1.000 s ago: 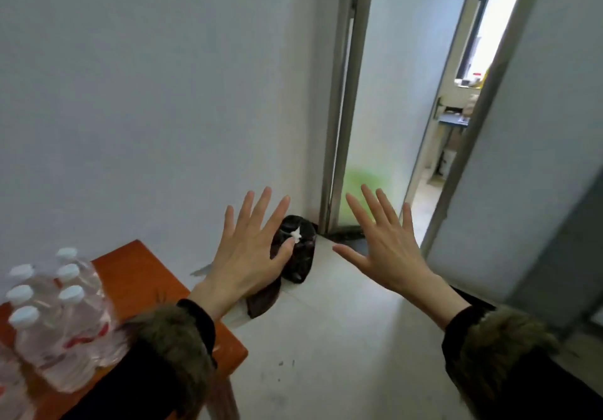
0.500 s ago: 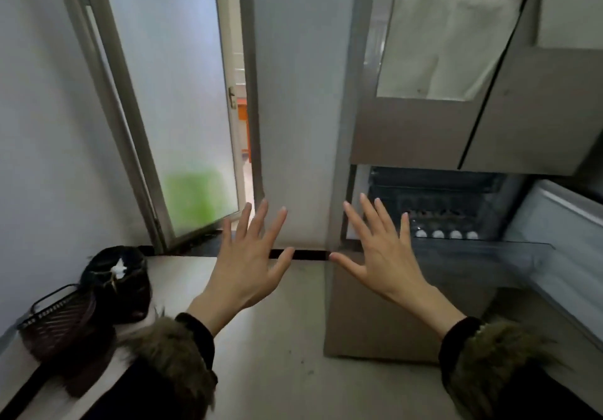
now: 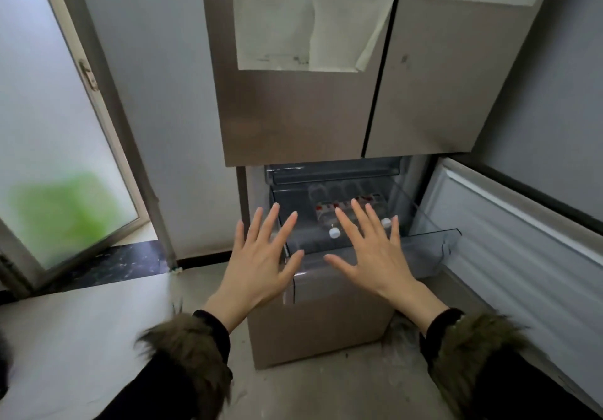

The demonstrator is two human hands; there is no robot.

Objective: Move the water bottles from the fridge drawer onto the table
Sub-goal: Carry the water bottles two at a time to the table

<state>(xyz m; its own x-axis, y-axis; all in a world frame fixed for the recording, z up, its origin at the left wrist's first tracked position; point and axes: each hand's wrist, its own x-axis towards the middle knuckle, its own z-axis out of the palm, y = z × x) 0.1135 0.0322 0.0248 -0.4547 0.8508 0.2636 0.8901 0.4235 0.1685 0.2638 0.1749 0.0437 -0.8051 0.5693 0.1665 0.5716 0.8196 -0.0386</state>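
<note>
1. Drawer (image 3: 434, 250): clear plastic, pulled out from the lower fridge (image 3: 293, 116) compartment. The landmark for every entry below. Standing open, presumably so its contents can be reached from above.

2. Bottles (image 3: 326, 215): inside the drawer, lying on their sides in a row, white caps toward the drawer's front edge, red labels showing. Two caps are plainly visible; the count is uncertain, since the right hand covers part of the row. Lying flat probably suits the shallow drawer. None has been lifted out in this view.

3. Left hand (image 3: 261, 256): empty, fingers straight and spread, palm down. It hovers over the drawer's near left corner, touching nothing.

4. Right hand (image 3: 375, 253): empty, fingers straight and spread, palm down. It hovers above the drawer's front part, directly over the bottles, not touching them. Judged to be poised for a reach down to a bottle.

5. Lower door (image 3: 522, 256): swung open to the right of the drawer, its ribbed white inner face showing; it gives access to the drawer.

6. Upper doors (image 3: 434, 100): closed, above the drawer, pale sheets stuck on their fronts.

7. Table: not in view, so the bottles' destination cannot be placed relative to the drawer.

8. Glass door (image 3: 49, 126): frosted, well left of the drawer.
</note>
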